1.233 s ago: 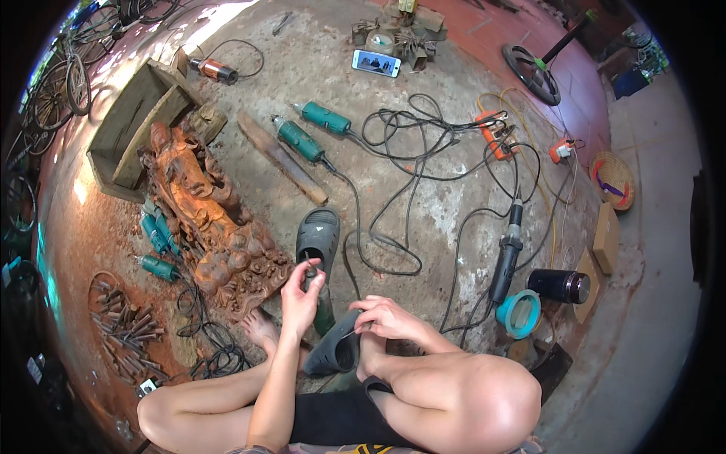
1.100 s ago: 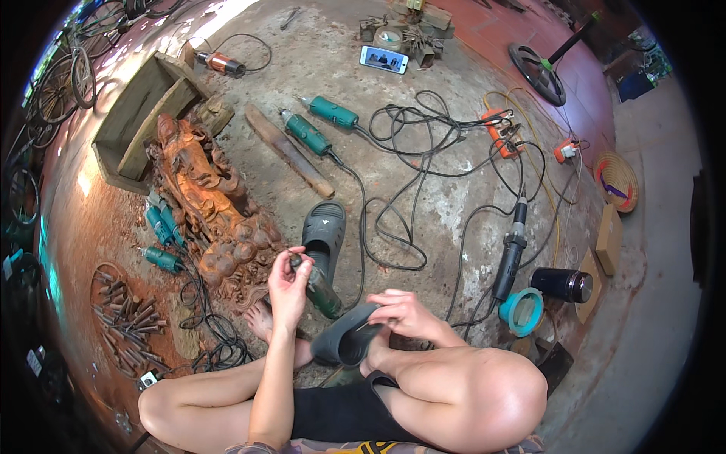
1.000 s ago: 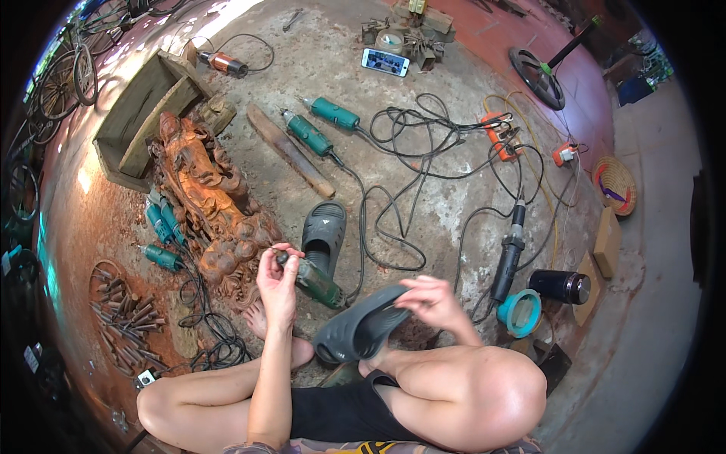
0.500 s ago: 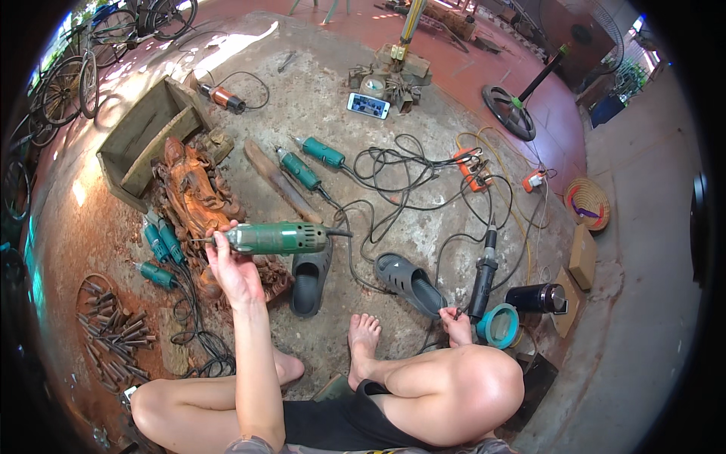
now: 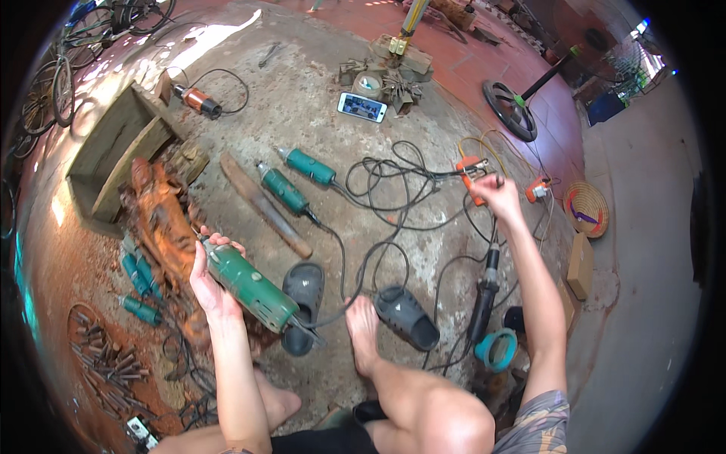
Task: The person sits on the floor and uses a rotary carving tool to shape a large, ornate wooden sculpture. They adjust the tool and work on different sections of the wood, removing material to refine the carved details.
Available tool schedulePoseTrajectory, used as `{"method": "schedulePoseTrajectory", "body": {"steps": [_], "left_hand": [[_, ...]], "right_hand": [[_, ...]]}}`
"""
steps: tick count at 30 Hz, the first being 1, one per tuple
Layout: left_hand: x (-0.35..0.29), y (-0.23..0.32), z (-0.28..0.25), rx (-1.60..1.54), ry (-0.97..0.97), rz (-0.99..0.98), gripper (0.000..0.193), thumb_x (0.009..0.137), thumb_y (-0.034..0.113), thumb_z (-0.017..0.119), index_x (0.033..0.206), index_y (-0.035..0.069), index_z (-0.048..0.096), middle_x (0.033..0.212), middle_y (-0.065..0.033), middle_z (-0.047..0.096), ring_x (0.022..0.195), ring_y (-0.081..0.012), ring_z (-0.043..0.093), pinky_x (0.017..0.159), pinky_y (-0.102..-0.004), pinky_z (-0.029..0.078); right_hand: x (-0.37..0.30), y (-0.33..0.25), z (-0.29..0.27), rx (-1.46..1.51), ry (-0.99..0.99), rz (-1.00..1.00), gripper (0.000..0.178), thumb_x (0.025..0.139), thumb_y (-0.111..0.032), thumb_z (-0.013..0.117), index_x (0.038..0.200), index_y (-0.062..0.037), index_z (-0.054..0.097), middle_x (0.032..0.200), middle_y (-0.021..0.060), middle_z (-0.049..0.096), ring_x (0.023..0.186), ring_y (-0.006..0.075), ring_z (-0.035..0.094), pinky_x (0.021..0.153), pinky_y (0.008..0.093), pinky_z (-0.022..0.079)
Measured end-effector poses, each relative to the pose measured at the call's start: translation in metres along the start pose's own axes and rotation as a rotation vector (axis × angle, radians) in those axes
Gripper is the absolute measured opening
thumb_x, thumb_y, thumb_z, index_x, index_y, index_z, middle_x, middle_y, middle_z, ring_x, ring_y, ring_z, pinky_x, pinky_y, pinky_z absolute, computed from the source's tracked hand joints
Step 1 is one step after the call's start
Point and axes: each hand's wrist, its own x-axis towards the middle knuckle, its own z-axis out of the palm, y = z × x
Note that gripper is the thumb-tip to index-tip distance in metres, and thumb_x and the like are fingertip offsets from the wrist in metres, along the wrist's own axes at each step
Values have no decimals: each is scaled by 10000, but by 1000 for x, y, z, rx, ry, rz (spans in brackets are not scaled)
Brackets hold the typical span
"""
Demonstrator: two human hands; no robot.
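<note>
My left hand (image 5: 214, 284) is wrapped round a green die grinder (image 5: 253, 287), its cord end pointing down to the right and its tip hidden. Just beyond the grinder lies a carved wooden figure (image 5: 168, 227), reddish brown. At the right, my right arm is stretched forward and my right hand (image 5: 501, 203) is closed at the orange power strip (image 5: 467, 165). A small dark plug shows at its fingertips; whether it sits in a socket cannot be made out. Below that hand lies a black straight grinder (image 5: 482, 310) with its cord.
Two green grinders (image 5: 283, 189) lie beside a curved wooden piece (image 5: 265, 204), with tangled black cords (image 5: 401, 181) to their right. Grey clogs (image 5: 408, 316) rest near my feet. Chisels (image 5: 113, 363) are heaped at the left, and a phone (image 5: 361, 107) stands ahead.
My right hand has moved from beside my knee, forward to the power strip. The green grinder in my left hand has turned, its cord end swinging down toward me.
</note>
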Motion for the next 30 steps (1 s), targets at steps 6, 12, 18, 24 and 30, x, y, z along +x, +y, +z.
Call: {"method": "schedulePoseTrajectory", "body": {"steps": [6, 12, 18, 24, 30], "left_hand": [[111, -59, -8, 579, 252, 15, 303, 1087, 245, 582, 1336, 74, 562, 968, -52, 641, 894, -189, 664, 816, -366, 579], [106, -91, -28, 665, 446, -156, 269, 1082, 168, 572, 1326, 57, 564, 969, -55, 642, 858, -186, 673, 763, -349, 583], [89, -87, -41, 680, 570, -167, 268, 1073, 146, 585, 1317, 39, 557, 967, -68, 632, 852, -198, 669, 764, -357, 589], [84, -87, -44, 668, 617, -120, 281, 1074, 160, 594, 1324, 43, 546, 976, -73, 631, 874, -197, 666, 770, -366, 595], [84, -83, -56, 634, 649, -118, 288, 1074, 163, 595, 1334, 54, 540, 992, -73, 625, 886, -194, 659, 783, -365, 595]], "right_hand": [[193, -32, 68, -102, 107, -90, 160, 846, -111, 800, 975, -18, 810, 885, 68, 809, 839, 115, 745, 823, 283, 573], [309, -14, 136, -201, 158, -31, 119, 907, -100, 772, 975, -2, 782, 853, 65, 790, 830, 121, 723, 822, 300, 548], [390, 3, 188, -364, 294, 25, 128, 866, -168, 783, 922, -59, 819, 826, 60, 805, 837, 181, 765, 826, 347, 576], [423, 2, 207, -415, 310, 78, 186, 813, -244, 853, 831, -66, 800, 782, 59, 793, 783, 190, 766, 780, 348, 582], [427, -25, 186, -379, 323, -6, 230, 803, -266, 890, 817, -63, 783, 702, 50, 758, 653, 131, 717, 668, 303, 547]]}}
